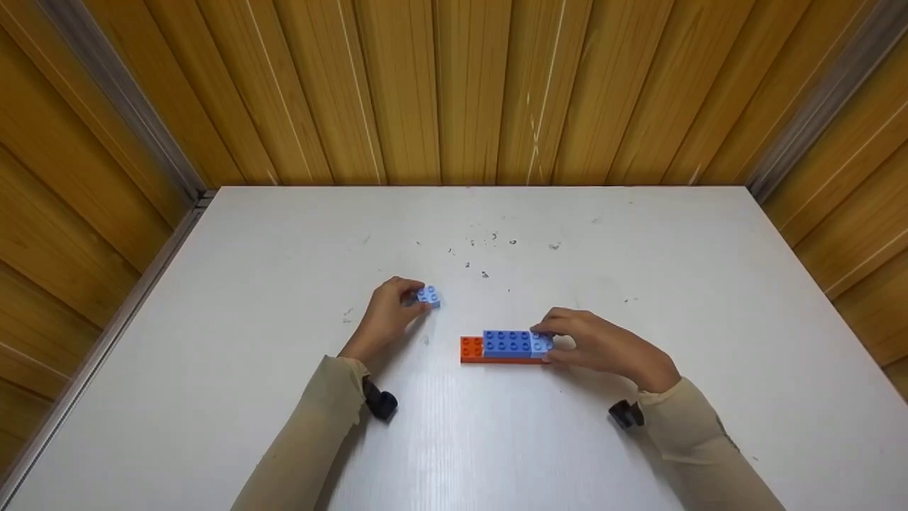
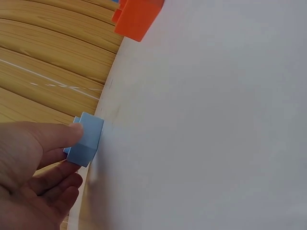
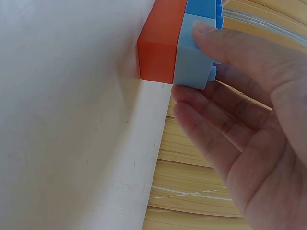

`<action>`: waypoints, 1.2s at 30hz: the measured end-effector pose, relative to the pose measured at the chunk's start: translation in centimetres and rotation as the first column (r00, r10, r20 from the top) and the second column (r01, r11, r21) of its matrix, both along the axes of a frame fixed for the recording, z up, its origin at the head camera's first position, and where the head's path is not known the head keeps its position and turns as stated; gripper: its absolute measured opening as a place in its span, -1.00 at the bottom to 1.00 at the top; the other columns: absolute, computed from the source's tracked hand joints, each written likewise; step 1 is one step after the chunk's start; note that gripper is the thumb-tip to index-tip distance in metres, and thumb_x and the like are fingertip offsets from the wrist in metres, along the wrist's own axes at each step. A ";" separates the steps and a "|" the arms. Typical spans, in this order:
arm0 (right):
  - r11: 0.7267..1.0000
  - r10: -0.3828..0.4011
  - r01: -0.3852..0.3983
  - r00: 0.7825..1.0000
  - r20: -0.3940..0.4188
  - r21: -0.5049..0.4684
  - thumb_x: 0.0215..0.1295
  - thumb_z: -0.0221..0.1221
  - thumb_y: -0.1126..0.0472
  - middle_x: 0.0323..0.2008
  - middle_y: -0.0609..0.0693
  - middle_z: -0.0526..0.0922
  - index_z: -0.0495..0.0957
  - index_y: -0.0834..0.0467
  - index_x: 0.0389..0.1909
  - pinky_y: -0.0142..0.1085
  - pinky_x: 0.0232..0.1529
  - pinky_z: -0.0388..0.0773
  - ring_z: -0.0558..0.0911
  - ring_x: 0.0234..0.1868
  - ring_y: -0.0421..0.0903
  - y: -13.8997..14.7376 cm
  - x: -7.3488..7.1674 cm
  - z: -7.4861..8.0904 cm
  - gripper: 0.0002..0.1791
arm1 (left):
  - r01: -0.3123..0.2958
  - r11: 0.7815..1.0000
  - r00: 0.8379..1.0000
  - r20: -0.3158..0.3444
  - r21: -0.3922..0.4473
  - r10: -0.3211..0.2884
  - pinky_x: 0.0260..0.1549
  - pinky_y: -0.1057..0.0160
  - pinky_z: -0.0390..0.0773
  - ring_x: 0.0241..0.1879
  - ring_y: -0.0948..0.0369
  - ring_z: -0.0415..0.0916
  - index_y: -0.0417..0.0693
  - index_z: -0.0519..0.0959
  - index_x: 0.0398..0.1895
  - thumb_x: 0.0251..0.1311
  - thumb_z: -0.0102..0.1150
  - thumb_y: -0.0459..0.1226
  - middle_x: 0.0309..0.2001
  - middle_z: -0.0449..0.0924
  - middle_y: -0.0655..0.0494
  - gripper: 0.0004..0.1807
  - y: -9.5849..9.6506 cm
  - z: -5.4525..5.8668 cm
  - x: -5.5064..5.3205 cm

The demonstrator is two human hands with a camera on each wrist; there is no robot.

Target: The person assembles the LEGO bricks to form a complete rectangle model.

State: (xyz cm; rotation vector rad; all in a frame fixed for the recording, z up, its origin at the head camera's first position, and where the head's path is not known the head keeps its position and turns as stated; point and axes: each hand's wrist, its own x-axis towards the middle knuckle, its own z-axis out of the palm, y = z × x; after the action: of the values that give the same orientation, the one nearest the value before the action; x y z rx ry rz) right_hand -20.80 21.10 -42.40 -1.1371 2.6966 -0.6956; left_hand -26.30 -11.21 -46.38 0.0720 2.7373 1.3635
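Observation:
A long orange toy brick (image 1: 472,349) lies on the white table, its left studs bare. On top of it sits a darker blue brick (image 1: 506,344), with a light blue brick (image 1: 540,345) beside it at the right end. My right hand (image 1: 603,344) pinches that light blue brick between thumb and fingers; in the right wrist view the brick (image 3: 193,55) stands flush against the orange one (image 3: 160,48). Farther left, my left hand (image 1: 389,312) pinches a second light blue brick (image 1: 430,297) with its studs up. The left wrist view shows this brick (image 2: 88,139) close over the table.
The white table (image 1: 269,284) has small dark marks (image 1: 485,274) toward its middle. Wood-patterned panels (image 1: 468,92) stand behind it and at both sides. Black wrist cameras (image 1: 383,404) sit at the cuffs of both beige sleeves (image 1: 305,426).

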 end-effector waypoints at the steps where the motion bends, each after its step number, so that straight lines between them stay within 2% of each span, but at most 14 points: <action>1: 1.000 -0.003 0.003 1.000 0.002 0.004 0.20 0.29 0.22 -0.10 -0.02 0.62 0.58 0.22 0.07 -0.20 -0.02 0.58 0.56 -0.14 -0.15 0.0 0.0 0.0 -0.60 | 0.001 1.000 1.000 0.004 0.000 -0.001 0.21 0.17 0.44 0.15 0.11 0.48 -0.12 0.56 0.10 0.16 0.26 -0.37 0.03 0.55 0.00 -0.60 0.0 0.0 0.0; 13: 1.000 -0.016 0.016 1.000 0.021 0.010 0.20 0.29 0.21 -0.09 -0.03 0.61 0.57 0.21 0.08 -0.17 0.01 0.58 0.55 -0.13 -0.15 -0.1 0.0 0.0 -0.59 | -0.012 1.000 0.999 0.044 0.014 0.012 0.21 0.18 0.45 0.13 0.16 0.49 -0.08 0.57 0.10 0.16 0.28 -0.33 0.02 0.55 0.06 -0.60 0.0 0.1 0.1; 20: 1.000 -0.001 0.002 1.000 0.014 -0.003 0.19 0.29 0.25 -0.10 -0.04 0.61 0.58 0.21 0.07 -0.21 -0.04 0.58 0.55 -0.15 -0.15 0.0 0.0 -0.1 -0.60 | 0.043 0.998 0.999 0.003 0.042 -0.043 0.11 0.19 0.51 0.02 0.16 0.51 -0.15 0.58 0.08 0.17 0.26 -0.34 -0.01 0.56 0.03 -0.63 -0.2 0.3 0.1; 36: 1.000 -0.019 0.019 1.000 0.022 0.015 0.21 0.28 0.24 -0.08 -0.04 0.61 0.57 0.21 0.09 -0.17 0.00 0.57 0.55 -0.12 -0.14 -0.1 0.1 0.0 -0.60 | 0.099 0.993 0.995 0.026 0.062 -0.101 0.14 0.18 0.51 0.02 0.18 0.51 -0.10 0.57 0.09 0.18 0.27 -0.30 -0.02 0.54 0.08 -0.62 -0.2 0.8 0.4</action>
State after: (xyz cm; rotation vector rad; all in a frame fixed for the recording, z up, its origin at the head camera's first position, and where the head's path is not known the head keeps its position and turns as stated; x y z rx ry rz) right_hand -20.75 21.02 -42.39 -1.0949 2.6926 -0.6853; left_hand -25.86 -11.40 -45.59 0.1883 2.6298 1.4091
